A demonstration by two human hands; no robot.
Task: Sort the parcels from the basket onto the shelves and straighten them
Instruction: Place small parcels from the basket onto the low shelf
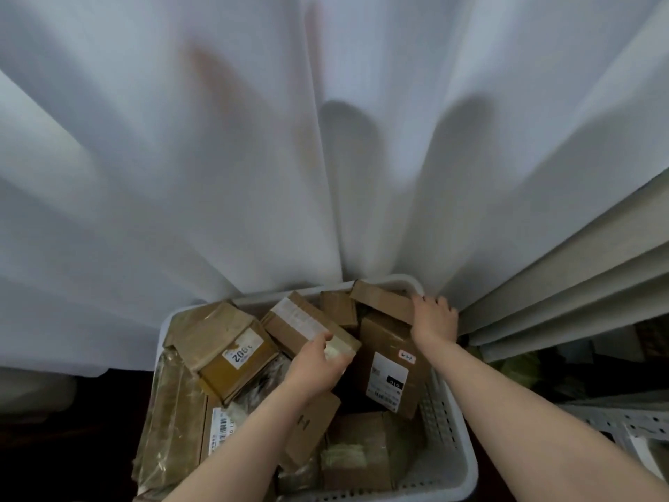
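Observation:
A white plastic basket (449, 440) full of brown cardboard parcels stands below me. My left hand (318, 364) grips the near end of a long taped parcel (300, 317) in the basket's middle. My right hand (434, 318) holds the edge of a flat cardboard parcel (380, 295) at the basket's far right corner. Under it stands a taller box with a white label (391, 371). A box marked 902 (231, 353) lies at the left.
A white curtain (253, 157) hangs right behind the basket. To the right are beige curtain folds (579, 277) and a white perforated metal shelf (622, 418). The floor at the left is dark.

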